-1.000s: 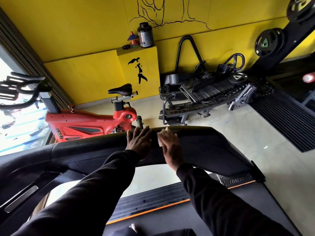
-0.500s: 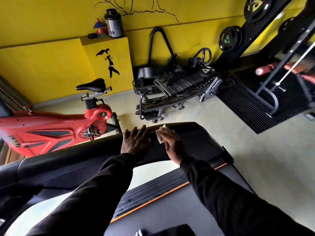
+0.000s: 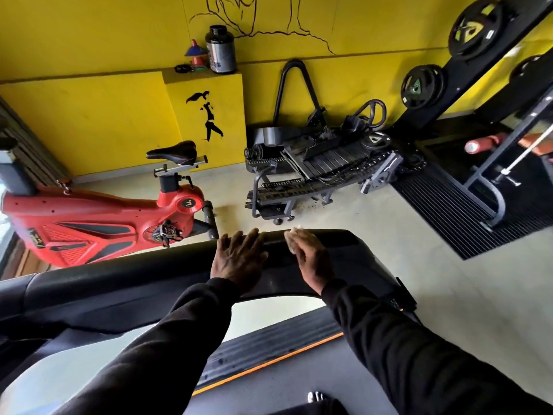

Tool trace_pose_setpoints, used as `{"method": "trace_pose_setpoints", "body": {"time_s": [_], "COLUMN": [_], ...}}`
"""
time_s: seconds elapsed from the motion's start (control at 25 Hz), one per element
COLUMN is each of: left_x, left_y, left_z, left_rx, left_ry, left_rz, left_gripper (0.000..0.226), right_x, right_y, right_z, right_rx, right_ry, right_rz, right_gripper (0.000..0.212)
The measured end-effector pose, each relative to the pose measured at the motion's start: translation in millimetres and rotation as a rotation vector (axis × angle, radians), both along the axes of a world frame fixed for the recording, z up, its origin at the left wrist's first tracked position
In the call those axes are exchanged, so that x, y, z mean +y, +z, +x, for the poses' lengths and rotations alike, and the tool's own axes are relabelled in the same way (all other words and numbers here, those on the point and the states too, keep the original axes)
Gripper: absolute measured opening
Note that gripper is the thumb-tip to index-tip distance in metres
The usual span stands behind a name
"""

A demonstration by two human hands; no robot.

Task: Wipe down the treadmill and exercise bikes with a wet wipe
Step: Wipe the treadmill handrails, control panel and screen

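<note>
Left hand point(image 3: 238, 260) rests flat, fingers straight, on the black treadmill point(image 3: 353, 259) console top, while right hand point(image 3: 311, 260) beside it presses a wet wipe point(image 3: 291, 236) down with straight fingers.

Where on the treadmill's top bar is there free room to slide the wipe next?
Bare black treadmill bar runs rightward past the right hand pressing the white wet wipe. Leftward is crowded: the left hand rests flat close beside it.

Long black sleeves point(image 3: 167, 351) on both arms, cuffs at the wrists, bare hands, dark trousers point(image 3: 314, 407) below
</note>
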State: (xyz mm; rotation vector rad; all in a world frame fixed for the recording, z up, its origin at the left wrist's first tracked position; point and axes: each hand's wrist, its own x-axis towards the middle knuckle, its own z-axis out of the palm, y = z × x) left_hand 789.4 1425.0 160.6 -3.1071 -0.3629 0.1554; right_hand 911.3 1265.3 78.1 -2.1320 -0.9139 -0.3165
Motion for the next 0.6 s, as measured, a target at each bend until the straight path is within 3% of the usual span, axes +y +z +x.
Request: {"method": "trace_pose_setpoints", "body": {"time_s": [0.12, 0.24, 0.32, 0.4, 0.52, 0.6], "left_x": [-1, -9, -8, -16, -45, -60], "left_y": [-1, -3, -5, -6, -8, -12], "left_z": [9, 15, 20, 26, 39, 46], "left_rx": [-0.009, 0.005, 0.025, 0.027, 0.031, 0.041], "left_ry": [0.08, 0.097, 0.119, 0.125, 0.152, 0.183], "left_rz": [-0.024, -0.032, -0.07, -0.107, -0.156, -0.173], "left_gripper": [0.062, 0.084, 0.073, 0.056, 0.055, 0.057], "right_x": [15, 26, 10, -10, -11, -3], "right_y": [5, 6, 0, -7, 1, 5], "right_z": [19, -2, 6, 32, 43, 22], "right_rx": [0.166, 0.026, -0.041, 0.041, 0.207, 0.199], "right_ry": [-0.183, 0.031, 0.167, 0.06, -0.128, -0.013], "right_rz": [-0.041, -0.097, -0.122, -0.084, -0.034, -0.075], "right_gripper": [0.039, 0.037, 0.041, 0.039, 0.043, 0.049]}}
